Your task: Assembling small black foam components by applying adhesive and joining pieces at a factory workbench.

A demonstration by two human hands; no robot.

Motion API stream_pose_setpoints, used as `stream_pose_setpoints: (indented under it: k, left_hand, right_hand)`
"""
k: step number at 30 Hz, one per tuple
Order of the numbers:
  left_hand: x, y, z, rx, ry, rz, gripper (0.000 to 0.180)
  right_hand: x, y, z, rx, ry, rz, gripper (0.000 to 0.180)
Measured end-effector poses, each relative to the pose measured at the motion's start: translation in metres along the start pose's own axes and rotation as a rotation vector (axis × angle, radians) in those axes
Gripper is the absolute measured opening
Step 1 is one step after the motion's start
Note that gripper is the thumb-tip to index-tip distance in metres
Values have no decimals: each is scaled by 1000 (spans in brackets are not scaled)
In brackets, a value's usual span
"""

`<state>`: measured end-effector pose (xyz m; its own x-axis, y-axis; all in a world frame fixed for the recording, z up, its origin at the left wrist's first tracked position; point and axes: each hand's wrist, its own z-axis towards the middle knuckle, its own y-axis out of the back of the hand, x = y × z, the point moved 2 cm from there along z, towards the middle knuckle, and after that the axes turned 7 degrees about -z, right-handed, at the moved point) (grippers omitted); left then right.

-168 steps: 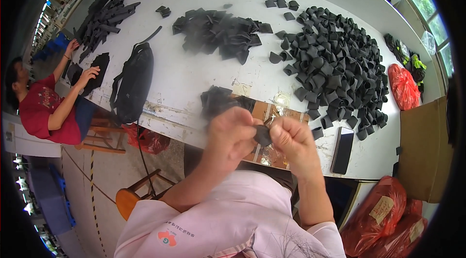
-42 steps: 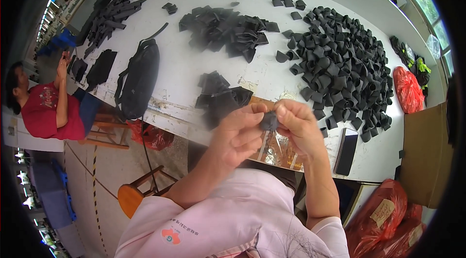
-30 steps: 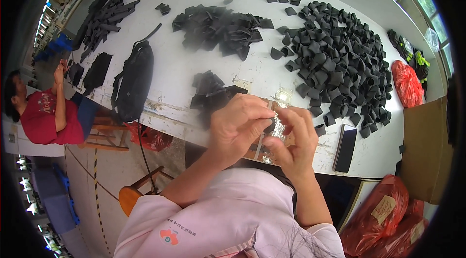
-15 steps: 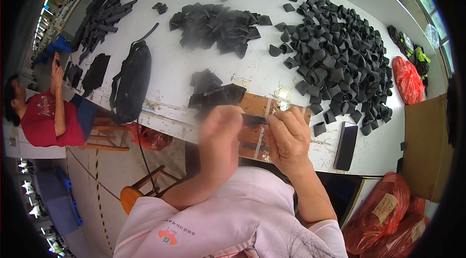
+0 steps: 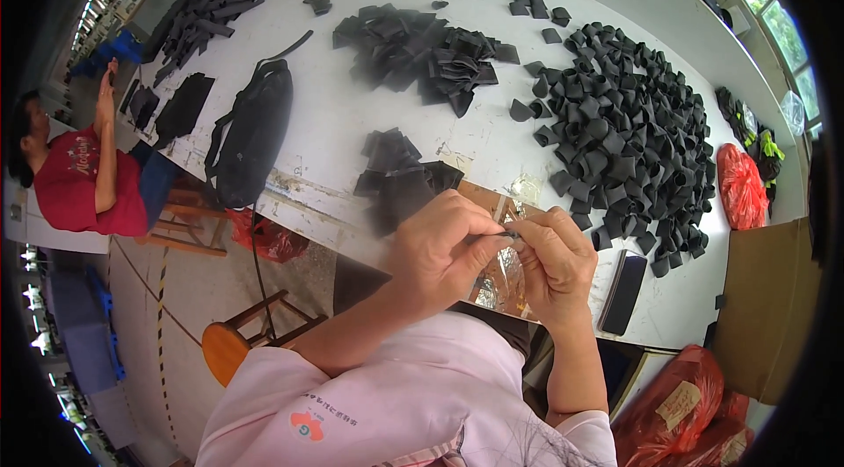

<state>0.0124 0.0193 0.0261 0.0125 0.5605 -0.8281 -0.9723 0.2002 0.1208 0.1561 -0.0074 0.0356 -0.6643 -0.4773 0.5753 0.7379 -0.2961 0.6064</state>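
Note:
My left hand [image 5: 444, 249] and my right hand [image 5: 558, 263] meet fingertip to fingertip over the table's near edge. Both are closed in a pinch on a small black fabric piece [image 5: 505, 235], most of which the fingers hide. Below them is a brown board [image 5: 485, 197] with shiny clear tape on it. Just beyond my left hand lies a small heap of flat black pieces [image 5: 394, 172]. A large pile of curled, loop-like black pieces [image 5: 624, 128] spreads to the right of my right hand.
Farther back are a heap of flat black pieces [image 5: 396, 40] and dark strips [image 5: 211, 14]. A black bag [image 5: 257, 133] lies left, a phone [image 5: 623, 293] right. Red plastic bags [image 5: 673, 405] and a cardboard sheet [image 5: 765, 309] stand at right. A person in red [image 5: 92, 181] sits left, by a stool [image 5: 230, 353].
My left hand has moved right, up against the right one. The black piece, seen stretched between the hands before, is now mostly covered by fingers. The whole view has shifted slightly.

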Motion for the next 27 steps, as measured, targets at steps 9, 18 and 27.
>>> stream_pose_setpoints:
  k: [9,18,27]
  left_hand:
    - [8,-5,-12,-87,-142,43,13]
    - [82,59,-90,-497,439,466,29]
    - [123,100,-107,-231,460,778,13]
  right_hand:
    - [0,-17,-7,-115,117,-151,16]
    - [-36,29,10,-339,-583,253,26]
    - [-1,-55,-75,299,-708,410,21]
